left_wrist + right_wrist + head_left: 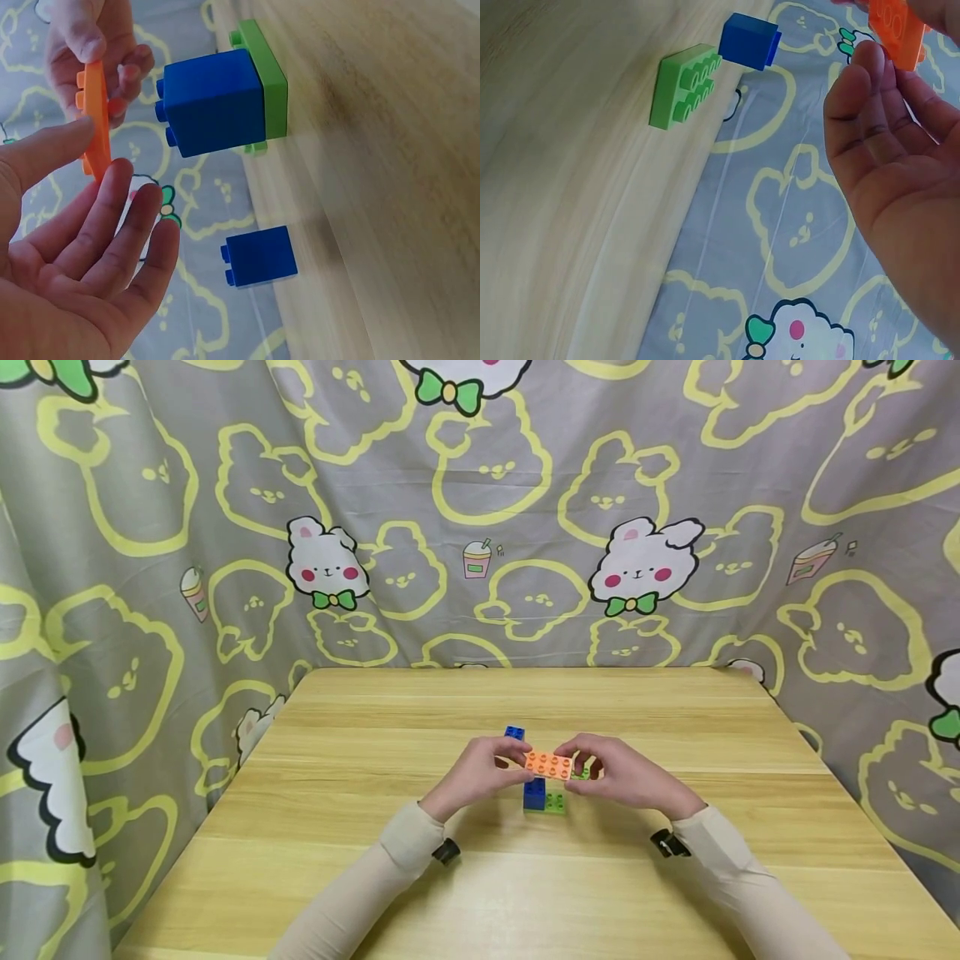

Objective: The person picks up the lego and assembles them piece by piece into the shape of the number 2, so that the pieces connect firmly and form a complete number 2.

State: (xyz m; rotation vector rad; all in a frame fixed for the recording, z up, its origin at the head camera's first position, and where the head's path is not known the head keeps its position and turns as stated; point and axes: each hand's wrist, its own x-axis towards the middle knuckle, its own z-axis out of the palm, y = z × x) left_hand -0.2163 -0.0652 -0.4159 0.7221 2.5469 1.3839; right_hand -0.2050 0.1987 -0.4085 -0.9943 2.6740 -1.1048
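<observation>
Both hands hold a flat orange plate [548, 764] level above the middle of the wooden table [337, 860]. My left hand [487, 770] pinches its left end between thumb and fingertips [112, 184]. My right hand [611, 774] pinches the right end, and the plate's edge [897, 30] shows past its fingers. Just below the plate, a blue brick [534, 793] stands on one end of a green plate [556, 804] that lies on the table. In the left wrist view, the same blue brick [212, 101] sits on the green plate [268, 82].
A second blue brick [514, 732] stands alone on the table just beyond the hands, also seen as the lower blue brick [260, 256]. A grey cartoon-print curtain [480, 527] hangs behind and around the table. Bare tabletop lies to both sides and at the front.
</observation>
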